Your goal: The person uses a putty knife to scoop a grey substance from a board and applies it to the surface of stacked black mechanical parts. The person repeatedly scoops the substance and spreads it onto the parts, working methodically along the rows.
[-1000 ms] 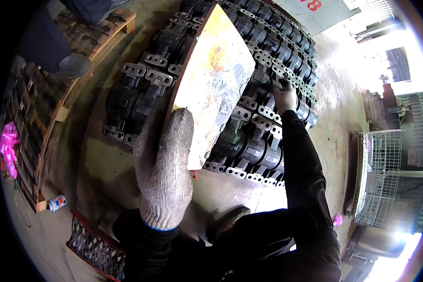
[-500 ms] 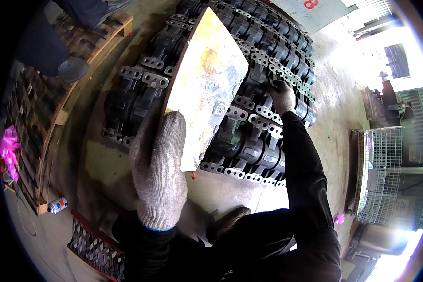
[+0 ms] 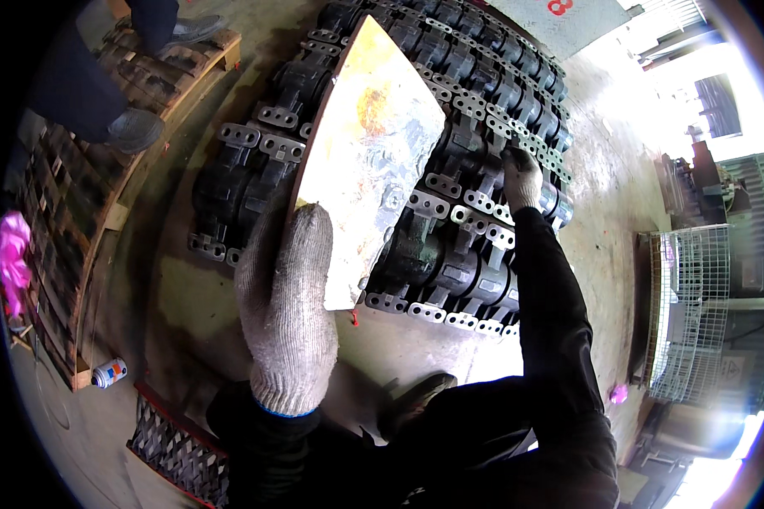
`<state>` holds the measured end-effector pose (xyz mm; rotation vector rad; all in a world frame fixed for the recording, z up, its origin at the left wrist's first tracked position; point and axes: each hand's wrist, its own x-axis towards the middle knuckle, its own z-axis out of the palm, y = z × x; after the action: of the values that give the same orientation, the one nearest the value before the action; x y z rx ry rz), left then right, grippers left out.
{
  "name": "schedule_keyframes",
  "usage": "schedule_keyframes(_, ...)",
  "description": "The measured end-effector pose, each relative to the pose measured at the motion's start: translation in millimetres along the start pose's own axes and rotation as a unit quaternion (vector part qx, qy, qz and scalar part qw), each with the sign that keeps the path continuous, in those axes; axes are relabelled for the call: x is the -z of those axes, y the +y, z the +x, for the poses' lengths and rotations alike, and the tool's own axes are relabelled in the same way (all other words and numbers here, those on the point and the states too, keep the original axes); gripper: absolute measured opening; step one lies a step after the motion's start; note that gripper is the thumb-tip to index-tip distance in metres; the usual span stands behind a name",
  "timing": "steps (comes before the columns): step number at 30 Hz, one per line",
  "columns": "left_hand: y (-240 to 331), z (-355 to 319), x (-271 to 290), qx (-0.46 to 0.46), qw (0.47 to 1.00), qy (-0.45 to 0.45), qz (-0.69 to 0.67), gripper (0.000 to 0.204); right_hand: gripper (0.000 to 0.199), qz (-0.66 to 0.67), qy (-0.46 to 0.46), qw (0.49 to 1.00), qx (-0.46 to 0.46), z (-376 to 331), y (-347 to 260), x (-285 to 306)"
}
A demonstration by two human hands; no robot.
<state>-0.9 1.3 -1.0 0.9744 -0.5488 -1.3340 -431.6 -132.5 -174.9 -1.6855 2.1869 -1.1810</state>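
1. Far left, a wooden pallet (image 3: pixel 64 225) with another person's shoe (image 3: pixel 136 130) on it, and a small can (image 3: pixel 109 372) lying just beside its near corner.

2. Next, the gloved left hand (image 3: pixel 290 314) – and it's a closed grip, pinching the board (image 3: pixel 373 157) by its left edge near the bottom, one part over the pale face, the rest tucked behind. Doing this well, I'd judge, means a firm, even hold and a steady wrist; pinched so low down, the far end could easily swing.

3. The board itself is front and centre, between the two hands and across the view of the rollers (image 3: pixel 407 254). Its long axis runs from the lower left, close to the wearer, up and away to the right; the pointed far corner aims at the top of the view. The stained face looks up and to the right. Whether its underside touches the rollers, I can't tell.

4. Right of it, rows of black rollers with holed metal plates (image 3: pixel 429 204).

5. Then the gloved right hand (image 3: pixel 522 178), fingers down at those plates – curled, but whether gripping anything, I can't tell.

6. Far right, a wire mesh basket (image 3: pixel 688 314).
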Motion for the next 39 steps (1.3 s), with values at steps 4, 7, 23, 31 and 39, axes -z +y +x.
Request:
schedule_keyframes(4,-8.9,3.3,5.9,0.026,0.998,0.007,-0.056,0.044,0.021,0.143,-0.039,0.989,-0.029,-31.8,-40.7,17.0)
schedule_keyframes(7,-16.0,9.2,4.9,0.063,0.990,-0.004,-0.126,0.042,0.027,0.225,-0.078,0.971,0.009,-62.0,-110.5,43.2)
schedule_keyframes(23,-10.8,7.0,-5.1,0.012,0.991,-0.106,-0.087,0.051,0.029,0.360,-0.239,0.901,-0.044,-121.7,-291.7,88.6)
schedule_keyframes(31,-2.9,-1.5,-7.7,0.008,0.989,-0.110,-0.103,0.050,0.031,0.110,-0.132,0.950,0.259,-126.3,-296.3,98.8)
schedule_keyframes(39,-5.9,-3.1,-6.9,0.013,0.986,-0.108,-0.126,0.051,0.032,-0.009,-0.112,0.930,0.351,-132.7,-304.3,105.3)
